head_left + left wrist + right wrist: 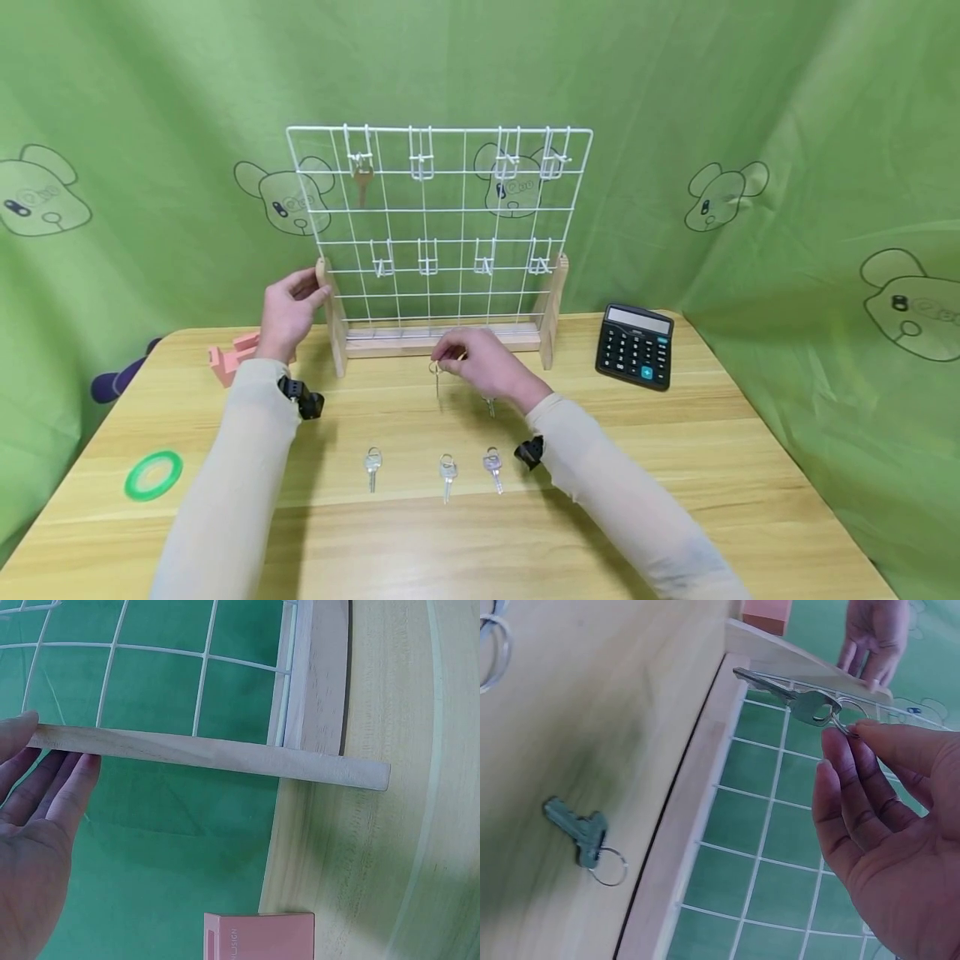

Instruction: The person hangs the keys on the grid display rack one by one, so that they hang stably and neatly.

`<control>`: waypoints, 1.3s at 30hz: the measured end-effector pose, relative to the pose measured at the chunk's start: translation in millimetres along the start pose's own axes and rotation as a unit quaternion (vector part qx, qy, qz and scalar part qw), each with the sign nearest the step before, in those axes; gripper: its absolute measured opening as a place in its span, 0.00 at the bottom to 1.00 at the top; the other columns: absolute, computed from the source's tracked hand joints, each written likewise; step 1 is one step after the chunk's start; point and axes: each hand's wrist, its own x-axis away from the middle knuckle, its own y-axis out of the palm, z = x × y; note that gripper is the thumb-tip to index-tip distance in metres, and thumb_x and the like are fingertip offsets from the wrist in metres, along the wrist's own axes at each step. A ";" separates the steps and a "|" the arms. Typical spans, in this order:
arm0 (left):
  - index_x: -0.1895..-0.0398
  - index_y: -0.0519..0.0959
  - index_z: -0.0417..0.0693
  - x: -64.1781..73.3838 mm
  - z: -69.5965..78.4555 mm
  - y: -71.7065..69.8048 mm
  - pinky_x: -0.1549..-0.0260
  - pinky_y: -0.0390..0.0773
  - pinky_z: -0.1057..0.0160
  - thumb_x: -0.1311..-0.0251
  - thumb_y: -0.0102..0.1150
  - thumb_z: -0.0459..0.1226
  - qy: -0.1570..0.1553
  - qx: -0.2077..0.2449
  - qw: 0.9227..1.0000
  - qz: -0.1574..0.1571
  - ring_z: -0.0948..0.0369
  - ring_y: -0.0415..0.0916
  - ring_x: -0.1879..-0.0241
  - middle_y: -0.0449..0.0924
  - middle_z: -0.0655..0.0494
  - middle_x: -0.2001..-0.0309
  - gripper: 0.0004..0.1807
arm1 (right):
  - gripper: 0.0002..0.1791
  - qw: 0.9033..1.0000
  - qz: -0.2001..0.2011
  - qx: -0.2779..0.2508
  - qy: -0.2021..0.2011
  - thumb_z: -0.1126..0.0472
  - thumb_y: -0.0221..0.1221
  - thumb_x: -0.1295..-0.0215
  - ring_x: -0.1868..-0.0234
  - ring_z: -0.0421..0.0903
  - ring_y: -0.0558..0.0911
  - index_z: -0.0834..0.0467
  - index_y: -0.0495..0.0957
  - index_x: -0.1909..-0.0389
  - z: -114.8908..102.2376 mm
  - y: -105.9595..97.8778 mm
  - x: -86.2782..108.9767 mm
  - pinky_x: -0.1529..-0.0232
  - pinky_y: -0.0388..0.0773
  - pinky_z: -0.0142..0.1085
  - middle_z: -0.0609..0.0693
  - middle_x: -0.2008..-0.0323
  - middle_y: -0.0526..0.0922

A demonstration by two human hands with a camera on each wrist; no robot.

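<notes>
A white wire grid rack with wooden side posts stands at the back of the table. My left hand grips its left wooden post, thumb on one face and fingers on the other. In front of the bottom rail, my right hand pinches the ring of a key between thumb and fingertips; the key's blade hangs down in the head view. Another key lies on the table beneath that hand. One brownish key hangs on the upper left hook.
Three keys lie nearer the front, among them a left one and a right one. A black calculator lies at the right, a green tape roll at the left. Behind my left wrist sits a pink holder. Several white hooks line the grid.
</notes>
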 end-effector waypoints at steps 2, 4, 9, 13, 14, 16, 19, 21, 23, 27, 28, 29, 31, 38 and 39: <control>0.30 0.66 0.42 0.1 0.0 0.0 0.38 0.71 0.62 0.33 0.59 0.33 -0.002 -0.001 1.000 0.000 0.53 0.69 0.36 0.69 0.44 0.34 0.28 | 0.07 1.000 0.004 -0.002 -0.005 0.69 0.61 0.34 0.62 0.41 0.79 0.57 0.83 0.58 -2.4 -3.2 0.9 0.58 0.80 0.30 0.47 0.63 0.83; 0.30 0.66 0.43 0.1 0.0 -0.1 0.38 0.71 0.62 0.33 0.59 0.33 -0.003 -0.002 1.000 0.000 0.53 0.68 0.36 0.69 0.44 0.33 0.28 | 0.07 1.000 0.007 -0.005 -0.009 0.69 0.61 0.34 0.62 0.41 0.79 0.58 0.83 0.58 -4.6 -5.9 1.4 0.58 0.80 0.30 0.47 0.64 0.83; 0.30 0.66 0.43 0.7 0.1 -0.1 0.38 0.70 0.62 0.33 0.59 0.33 -0.004 0.000 1.000 0.001 0.53 0.68 0.36 0.69 0.43 0.33 0.28 | 0.07 1.000 0.021 -0.006 -0.012 0.67 0.62 0.34 0.61 0.41 0.79 0.58 0.83 0.57 -11.4 -12.5 2.0 0.57 0.80 0.31 0.46 0.64 0.82; 0.30 0.66 0.42 1.2 0.2 0.3 0.38 0.70 0.62 0.33 0.59 0.33 -0.003 0.003 1.000 -0.001 0.53 0.68 0.36 0.69 0.43 0.34 0.28 | 0.07 0.999 0.032 -0.008 -0.013 0.66 0.62 0.34 0.61 0.41 0.79 0.57 0.82 0.57 -18.6 -19.1 1.2 0.58 0.80 0.31 0.44 0.64 0.81; 0.30 0.66 0.43 1.4 0.3 0.3 0.38 0.70 0.62 0.32 0.59 0.33 -0.003 0.002 1.000 -0.001 0.53 0.68 0.36 0.69 0.44 0.34 0.28 | 0.07 0.999 0.035 -0.012 -0.014 0.66 0.63 0.34 0.61 0.42 0.79 0.58 0.82 0.57 -20.5 -21.2 0.6 0.58 0.81 0.31 0.44 0.65 0.81; 0.30 0.66 0.43 1.3 0.2 0.0 0.38 0.70 0.62 0.32 0.58 0.33 -0.003 0.002 1.000 -0.001 0.53 0.69 0.36 0.69 0.44 0.34 0.28 | 0.08 0.999 0.041 -0.019 -0.017 0.66 0.63 0.35 0.61 0.42 0.80 0.59 0.82 0.56 -24.4 -26.0 -0.7 0.58 0.81 0.31 0.44 0.65 0.81; 0.31 0.67 0.43 1.1 0.6 -0.3 0.38 0.70 0.62 0.33 0.59 0.33 -0.003 0.001 1.000 0.000 0.54 0.69 0.36 0.69 0.44 0.34 0.28 | 0.08 0.998 0.051 -0.028 -0.021 0.67 0.63 0.35 0.61 0.43 0.80 0.59 0.82 0.56 -30.7 -34.3 -3.4 0.59 0.81 0.32 0.45 0.64 0.81; 0.31 0.66 0.43 0.8 0.8 -0.5 0.38 0.71 0.63 0.33 0.59 0.33 -0.002 0.001 1.000 0.001 0.54 0.69 0.36 0.69 0.44 0.34 0.28 | 0.07 0.998 0.057 -0.030 -0.021 0.67 0.63 0.36 0.61 0.43 0.80 0.59 0.82 0.57 -35.0 -39.7 -5.3 0.58 0.81 0.33 0.46 0.65 0.81; 0.31 0.66 0.42 0.7 1.2 -0.3 0.38 0.71 0.63 0.33 0.59 0.33 0.000 0.001 1.000 0.001 0.54 0.69 0.36 0.69 0.44 0.34 0.28 | 0.07 0.997 0.060 -0.032 -0.024 0.67 0.63 0.36 0.62 0.44 0.80 0.59 0.82 0.57 -39.2 -44.6 -7.3 0.58 0.81 0.33 0.47 0.64 0.82; 0.31 0.67 0.42 0.2 1.2 0.2 0.38 0.71 0.63 0.33 0.59 0.33 0.004 -0.001 1.000 0.002 0.53 0.69 0.37 0.69 0.43 0.34 0.28 | 0.07 0.997 0.062 -0.036 -0.026 0.67 0.63 0.35 0.61 0.45 0.79 0.60 0.82 0.57 -46.0 -52.3 -9.8 0.58 0.81 0.34 0.51 0.63 0.82; 0.31 0.67 0.42 0.2 1.3 0.4 0.38 0.71 0.63 0.33 0.59 0.33 0.004 -0.001 1.000 0.002 0.53 0.69 0.37 0.69 0.43 0.34 0.28 | 0.07 0.997 0.062 -0.035 -0.026 0.67 0.63 0.35 0.62 0.45 0.79 0.59 0.82 0.57 -47.3 -53.8 -10.2 0.59 0.81 0.34 0.51 0.63 0.82; 0.31 0.67 0.42 0.2 1.2 0.6 0.38 0.71 0.63 0.33 0.58 0.33 0.005 -0.001 1.000 0.002 0.53 0.69 0.37 0.69 0.43 0.34 0.28 | 0.07 0.997 0.062 -0.036 -0.027 0.67 0.63 0.35 0.61 0.45 0.79 0.60 0.82 0.57 -48.4 -55.1 -10.4 0.59 0.81 0.34 0.52 0.63 0.82; 0.31 0.67 0.41 0.3 1.1 1.0 0.38 0.71 0.63 0.33 0.58 0.33 0.007 -0.001 1.000 0.001 0.53 0.69 0.37 0.70 0.43 0.34 0.27 | 0.07 0.997 0.064 -0.036 -0.031 0.67 0.63 0.35 0.61 0.45 0.79 0.60 0.82 0.57 -50.3 -57.5 -10.8 0.60 0.81 0.35 0.53 0.62 0.83; 0.32 0.68 0.40 1.7 0.6 2.0 0.39 0.72 0.63 0.33 0.58 0.32 0.012 0.000 1.000 0.003 0.53 0.71 0.39 0.72 0.42 0.37 0.26 | 0.07 0.995 0.080 -0.037 -0.042 0.66 0.63 0.35 0.61 0.44 0.79 0.60 0.82 0.57 -55.6 -64.0 -12.6 0.59 0.81 0.35 0.47 0.64 0.82; 0.32 0.68 0.40 1.7 0.4 2.0 0.39 0.72 0.63 0.33 0.58 0.32 0.011 -0.001 1.000 0.004 0.53 0.71 0.39 0.72 0.43 0.37 0.26 | 0.07 0.995 0.082 -0.036 -0.042 0.66 0.64 0.35 0.62 0.44 0.80 0.59 0.82 0.57 -56.2 -64.7 -13.1 0.60 0.81 0.35 0.46 0.64 0.82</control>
